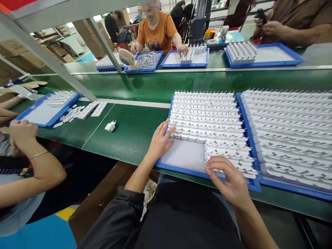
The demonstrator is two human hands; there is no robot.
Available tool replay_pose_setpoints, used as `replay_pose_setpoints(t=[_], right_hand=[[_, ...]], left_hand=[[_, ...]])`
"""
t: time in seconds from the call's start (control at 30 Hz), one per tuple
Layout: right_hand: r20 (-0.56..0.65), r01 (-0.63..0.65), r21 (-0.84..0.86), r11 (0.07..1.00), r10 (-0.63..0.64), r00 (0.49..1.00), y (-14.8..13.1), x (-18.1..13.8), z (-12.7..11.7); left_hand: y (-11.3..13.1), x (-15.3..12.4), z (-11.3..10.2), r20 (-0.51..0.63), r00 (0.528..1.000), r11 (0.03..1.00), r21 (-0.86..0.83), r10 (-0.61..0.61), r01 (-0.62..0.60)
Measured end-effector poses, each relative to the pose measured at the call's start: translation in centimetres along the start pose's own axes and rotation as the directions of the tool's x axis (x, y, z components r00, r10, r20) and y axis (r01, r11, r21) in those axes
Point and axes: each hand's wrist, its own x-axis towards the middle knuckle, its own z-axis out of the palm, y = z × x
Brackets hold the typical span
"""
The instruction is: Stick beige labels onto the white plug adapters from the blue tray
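Observation:
In front of me a blue-rimmed tray [178, 168] holds rows of white two-pin plug chargers [204, 114], their pins pointing up. Its lower left part shows bare white bottom. My left hand [160, 141] rests at the tray's left edge, fingers stretched apart, with the index finger at the chargers in the front row on that side. With thumb and fingertips, my right hand [229, 178] grips a white charger at the left end of the nearer rows. The hand partly covers the chargers behind it.
A second full blue tray [290, 185] adjoins on the right. One loose charger [110, 126] lies on the green bench [129, 138] to the left. Flat white pieces [72, 114] lie beside a co-worker's tray [38, 119]. An orange-shirted person [157, 29] handles chargers across the bench.

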Motion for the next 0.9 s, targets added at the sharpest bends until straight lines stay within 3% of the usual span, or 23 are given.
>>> replay_pose_setpoints(t=[0.1,0.23,0.3,0.37,0.43,0.53,0.63,0.73,0.8,0.9], right_hand=[[-0.016,0.031,0.027,0.999,-0.031,0.999,-0.1,0.6,0.3],[-0.015,0.055,0.04,0.998,-0.054,0.998,-0.5,1.3,1.2],[-0.023,0.052,0.043,0.998,-0.051,0.998,-0.8,1.5,1.6],[-0.033,0.036,0.05,0.998,-0.034,0.999,-1.1,1.5,2.0],[-0.03,0.017,0.075,0.997,-0.014,0.999,-1.3,1.6,2.4],[0.014,-0.028,0.195,0.98,0.025,1.0,-1.5,1.9,3.3],[0.108,-0.155,0.392,0.907,0.122,0.987,-1.7,2.5,4.5],[0.181,-0.276,0.535,0.798,0.211,0.961,-2.0,3.0,5.4],[0.192,-0.302,0.59,0.749,0.233,0.953,-2.1,3.2,5.7],[0.201,-0.333,0.631,0.701,0.266,0.943,-2.1,3.1,5.8]], left_hand=[[0.6,-0.4,0.0,-0.028,0.999,0.998,0.032,-0.045,0.046],[1.6,0.2,-0.8,0.052,0.987,0.987,0.056,-0.155,0.152],[2.0,0.0,-2.0,0.05,0.977,0.979,-0.008,-0.205,0.206],[2.3,-0.8,-3.4,-0.003,0.961,0.945,-0.184,-0.277,0.272],[2.6,-2.1,-4.4,-0.061,0.921,0.825,-0.47,-0.385,0.314],[3.6,-3.9,-4.2,-0.039,0.835,0.49,-0.825,-0.548,0.282],[5.4,-4.8,-2.4,0.055,0.772,0.222,-0.943,-0.633,0.248],[7.2,-4.9,-0.8,0.172,0.782,0.076,-0.96,-0.599,0.269],[8.1,-4.9,-0.3,0.226,0.8,0.062,-0.949,-0.556,0.31],[8.7,-5.0,-0.4,0.176,0.827,0.203,-0.923,-0.533,0.327]])
